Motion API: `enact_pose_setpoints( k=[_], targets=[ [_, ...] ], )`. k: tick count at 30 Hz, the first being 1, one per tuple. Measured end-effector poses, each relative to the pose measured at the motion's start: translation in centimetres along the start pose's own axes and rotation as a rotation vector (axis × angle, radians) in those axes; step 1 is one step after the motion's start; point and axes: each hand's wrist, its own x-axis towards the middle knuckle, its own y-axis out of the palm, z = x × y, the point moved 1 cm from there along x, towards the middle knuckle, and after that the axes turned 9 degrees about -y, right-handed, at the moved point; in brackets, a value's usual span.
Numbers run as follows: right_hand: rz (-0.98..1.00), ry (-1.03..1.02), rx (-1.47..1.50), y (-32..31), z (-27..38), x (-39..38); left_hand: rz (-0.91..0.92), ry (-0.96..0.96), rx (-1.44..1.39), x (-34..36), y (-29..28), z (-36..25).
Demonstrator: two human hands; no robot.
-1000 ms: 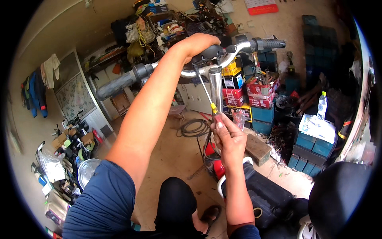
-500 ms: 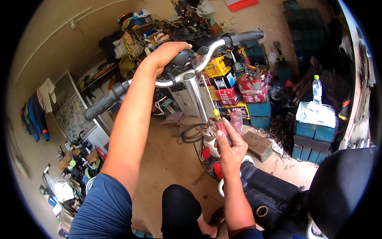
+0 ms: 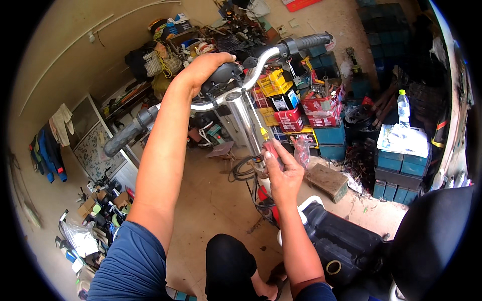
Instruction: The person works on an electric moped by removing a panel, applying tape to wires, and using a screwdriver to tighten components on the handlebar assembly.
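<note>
A chrome handlebar (image 3: 260, 71) with black grips rises on a shiny steering stem (image 3: 244, 120). My left hand (image 3: 200, 72) is curled over the rounded black housing (image 3: 221, 79) at the bar's middle, its fingers partly out of sight beyond it. Below the bar, close to the stem's right side, my right hand (image 3: 284, 175) grips a screwdriver (image 3: 270, 147) by its red and yellow handle. Its thin shaft points up toward the clamp beneath the housing; I cannot tell whether the tip touches anything.
A black seat (image 3: 434, 241) and a black footboard box (image 3: 341, 238) are at lower right. Black cables (image 3: 241, 170) hang beside the stem. Beyond lie a brick-like block (image 3: 326, 181), red boxes of tools (image 3: 321, 108) and stacked batteries with a bottle (image 3: 403, 108) on top.
My right hand and the screwdriver have shifted slightly left and up, nearer the stem. My left hand stays on the black housing. The view has tilted a little.
</note>
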Motion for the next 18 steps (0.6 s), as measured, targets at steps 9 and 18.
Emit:
enact_pose_setpoints(
  k=[9, 18],
  targets=[
    [0.01, -0.069, -0.057, -0.45, -0.41, 0.45, -0.004, 0.016, 0.016, -0.04, 0.27, -0.19],
    [0.002, -0.101, -0.084, -0.08, 0.03, 0.25, -0.022, 0.012, 0.035, 0.51, -0.12, 0.2]
  ],
)
